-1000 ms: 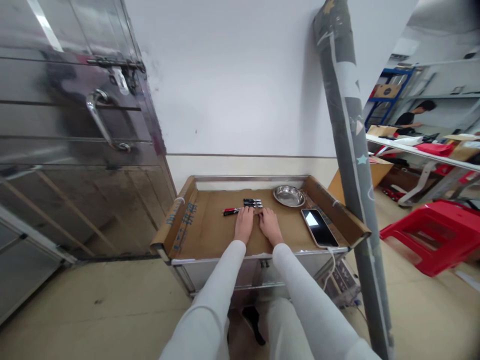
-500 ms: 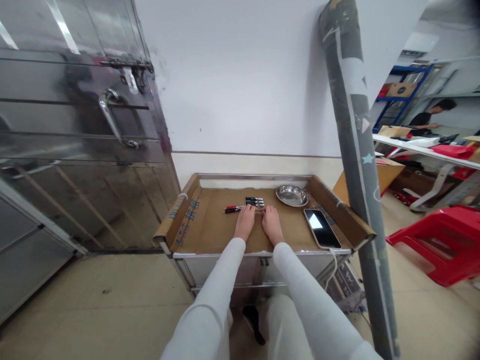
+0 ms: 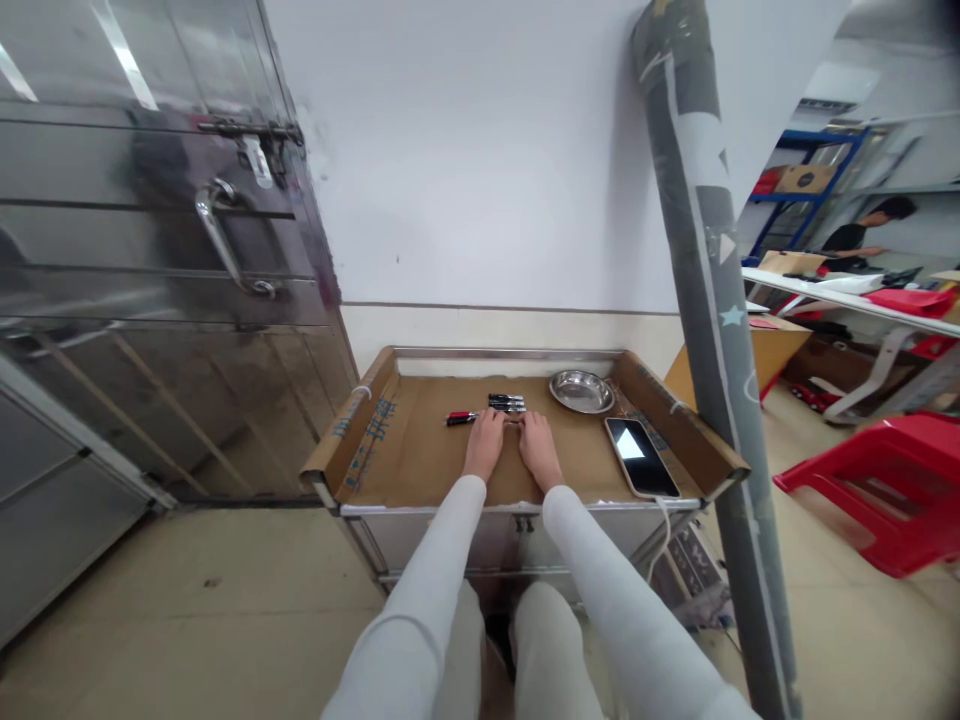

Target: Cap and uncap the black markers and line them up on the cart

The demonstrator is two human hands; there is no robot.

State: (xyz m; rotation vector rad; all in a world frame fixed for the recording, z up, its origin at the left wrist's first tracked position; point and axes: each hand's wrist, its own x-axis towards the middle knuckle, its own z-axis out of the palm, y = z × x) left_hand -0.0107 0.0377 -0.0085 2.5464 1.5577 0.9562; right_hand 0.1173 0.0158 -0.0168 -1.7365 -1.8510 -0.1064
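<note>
My left hand (image 3: pixel 484 447) and right hand (image 3: pixel 539 452) lie flat and empty on the tabletop (image 3: pixel 420 465), fingertips right by the pens (image 3: pixel 507 403). I judge that a careless nudge could roll them toward the bowl (image 3: pixel 581 392).

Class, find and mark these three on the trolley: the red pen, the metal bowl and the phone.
red pen (image 3: pixel 459 418), head view, on the middle of its barrel.
metal bowl (image 3: pixel 581 392), head view, on its bare inner base.
phone (image 3: pixel 643 460), head view, on the dark middle of its screen.
</note>
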